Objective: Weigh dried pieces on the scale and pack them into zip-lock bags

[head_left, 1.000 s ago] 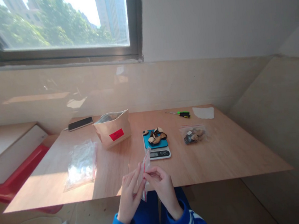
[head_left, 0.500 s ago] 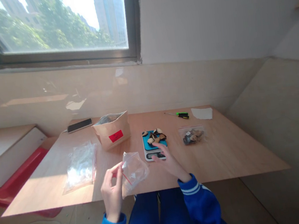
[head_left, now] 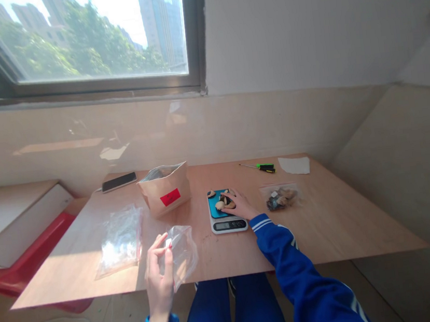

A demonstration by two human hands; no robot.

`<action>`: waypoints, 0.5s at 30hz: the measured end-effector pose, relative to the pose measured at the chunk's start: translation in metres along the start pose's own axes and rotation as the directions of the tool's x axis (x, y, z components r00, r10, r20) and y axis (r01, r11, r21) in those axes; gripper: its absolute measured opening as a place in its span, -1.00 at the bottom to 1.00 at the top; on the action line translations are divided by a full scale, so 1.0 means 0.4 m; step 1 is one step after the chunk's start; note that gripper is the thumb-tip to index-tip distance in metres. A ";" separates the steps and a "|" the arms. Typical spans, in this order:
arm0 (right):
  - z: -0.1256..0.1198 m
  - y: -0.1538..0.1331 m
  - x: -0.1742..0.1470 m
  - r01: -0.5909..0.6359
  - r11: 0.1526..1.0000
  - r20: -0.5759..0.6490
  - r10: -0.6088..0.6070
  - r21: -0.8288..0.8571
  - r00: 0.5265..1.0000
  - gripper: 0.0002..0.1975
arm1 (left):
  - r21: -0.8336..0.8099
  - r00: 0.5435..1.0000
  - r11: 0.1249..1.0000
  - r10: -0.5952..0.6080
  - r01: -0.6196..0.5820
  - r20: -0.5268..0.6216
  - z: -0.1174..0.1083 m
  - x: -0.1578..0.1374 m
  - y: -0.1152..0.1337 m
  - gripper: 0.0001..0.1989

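Observation:
My left hand (head_left: 160, 272) pinches the edge of a clear zip bag (head_left: 184, 256) just above the table's front edge. Pale and dark brown pieces that look like dried mushrooms (head_left: 220, 205) lie on the blue plate of a small kitchen scale (head_left: 229, 226). From the right, my right hand (head_left: 242, 204) reaches over the plate, its fingers curled round some of the pieces and partly hiding them. One piece sits apart at the plate's far left corner. The scale's display is too small to read.
Behind the zip bag stands an open paper pouch (head_left: 167, 193) with a red label. Flat clear bags (head_left: 121, 240) and a phone (head_left: 119, 181) lie left. To the right are a filled zip bag (head_left: 281, 197), screwdrivers (head_left: 265, 168) and white paper (head_left: 294, 165).
My right hand has moved forward from above the scale's display and closed on the mushroom pieces. The left hand has drawn the zip bag slightly left, away from the scale.

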State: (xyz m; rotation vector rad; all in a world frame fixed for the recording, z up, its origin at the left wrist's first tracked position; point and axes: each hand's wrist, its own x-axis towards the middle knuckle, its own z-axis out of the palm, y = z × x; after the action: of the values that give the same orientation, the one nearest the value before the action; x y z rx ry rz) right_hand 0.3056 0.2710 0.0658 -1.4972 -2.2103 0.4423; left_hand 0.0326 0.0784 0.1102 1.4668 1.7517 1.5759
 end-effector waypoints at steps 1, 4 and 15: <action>0.006 0.006 -0.007 0.029 0.999 -0.058 -0.026 0.039 0.998 -0.38 | -0.045 0.999 0.998 -0.037 0.037 0.010 0.004 0.001 -0.003 -0.79; 0.018 0.019 -0.017 0.061 0.995 -0.131 -0.050 0.085 0.990 -0.42 | -0.199 0.992 0.972 -0.119 0.124 0.038 0.024 0.002 -0.011 -0.77; -0.004 0.028 -0.020 0.097 0.979 -0.262 -0.047 0.181 0.964 -0.52 | -0.326 0.972 0.916 -0.229 0.234 0.053 0.097 0.047 -0.003 -0.77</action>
State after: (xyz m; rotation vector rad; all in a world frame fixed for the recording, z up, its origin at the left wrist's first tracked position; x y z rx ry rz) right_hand 0.3180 0.2677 0.0604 -1.2890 -1.9537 0.4017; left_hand 0.0559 0.1139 0.1040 1.0654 1.4977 1.6316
